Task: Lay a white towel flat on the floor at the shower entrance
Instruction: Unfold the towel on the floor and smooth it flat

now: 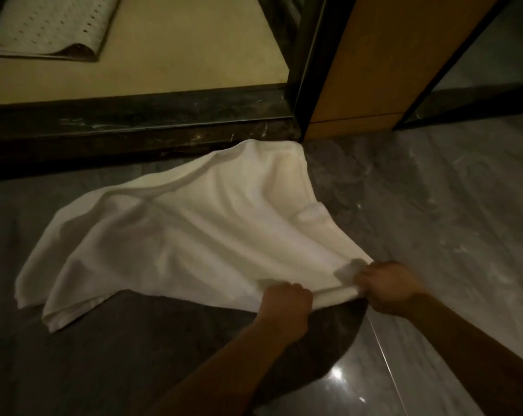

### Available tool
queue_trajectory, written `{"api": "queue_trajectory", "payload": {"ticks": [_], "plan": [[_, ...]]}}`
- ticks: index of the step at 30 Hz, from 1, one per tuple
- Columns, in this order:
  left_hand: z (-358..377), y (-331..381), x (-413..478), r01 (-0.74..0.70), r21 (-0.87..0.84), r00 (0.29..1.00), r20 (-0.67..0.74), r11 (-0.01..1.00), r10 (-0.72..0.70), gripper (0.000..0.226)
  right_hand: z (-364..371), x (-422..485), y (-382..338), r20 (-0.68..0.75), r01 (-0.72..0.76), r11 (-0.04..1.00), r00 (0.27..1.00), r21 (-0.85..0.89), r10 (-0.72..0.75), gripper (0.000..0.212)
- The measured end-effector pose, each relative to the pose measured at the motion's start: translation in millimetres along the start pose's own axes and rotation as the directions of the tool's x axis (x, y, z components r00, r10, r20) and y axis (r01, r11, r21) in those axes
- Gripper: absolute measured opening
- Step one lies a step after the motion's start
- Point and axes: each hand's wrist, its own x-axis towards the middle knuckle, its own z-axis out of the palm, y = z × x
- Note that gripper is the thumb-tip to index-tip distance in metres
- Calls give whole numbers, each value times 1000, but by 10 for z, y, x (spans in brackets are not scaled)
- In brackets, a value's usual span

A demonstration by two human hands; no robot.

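A white towel (194, 232) is spread over the grey marble floor (434, 205) just in front of the dark stone shower threshold (134, 127). It is rumpled, with folds along its far edge and a doubled-over left end. Its far corner touches the threshold near the wooden post. My left hand (285, 307) grips the towel's near edge. My right hand (388, 288) grips the same edge close beside it, at the near right corner. That edge is lifted slightly off the floor and casts a shadow underneath.
Beyond the threshold lies the beige shower floor (194, 55) with a white perforated anti-slip mat (50, 25), one corner curled. A wooden post (374, 70) and a dark glass-door frame (311, 55) stand at the right of the entrance.
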Motion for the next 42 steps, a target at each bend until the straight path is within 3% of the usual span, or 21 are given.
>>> {"api": "queue_trajectory", "payload": {"ticks": [5, 9, 12, 19, 25, 29, 33, 37, 42], "plan": [[87, -40, -44, -41, -30, 988, 151, 999, 45, 31, 58, 58, -127, 187, 42, 999, 982, -21, -37, 38], [-78, -140, 124, -64, -50, 973, 221, 997, 73, 41, -153, 260, -79, 121, 112, 994, 987, -14, -109, 27], [-270, -239, 347, -58, -7, 991, 121, 998, 58, 50, -358, 457, -46, 15, 146, 988, 989, 47, -147, 29], [-758, -656, 880, -17, 126, 971, -235, 992, 47, 32, -766, 1131, -57, -318, 162, 986, 936, 21, -148, 18], [-1079, -966, 1288, 109, 140, 944, -324, 984, -58, 22, -1035, 1737, -23, -473, 69, 980, 881, 185, 28, 21], [-1237, -1126, 1583, 232, 66, 901, -390, 970, -189, 25, -1143, 2146, 35, -461, -35, 940, 865, 339, 198, 29], [-1346, -1366, 1813, 344, 13, 892, -318, 939, -322, 26, -1101, 2385, 48, -325, -92, 919, 918, 382, 227, 50], [-1318, -1568, 1875, 276, 27, 951, -155, 961, -268, 52, -994, 2428, 50, -282, -179, 923, 917, 340, 282, 55], [-1356, -1649, 1915, 265, 125, 962, -96, 956, -254, 67, -1039, 2446, 95, -330, -249, 930, 883, 271, 333, 59]]}}
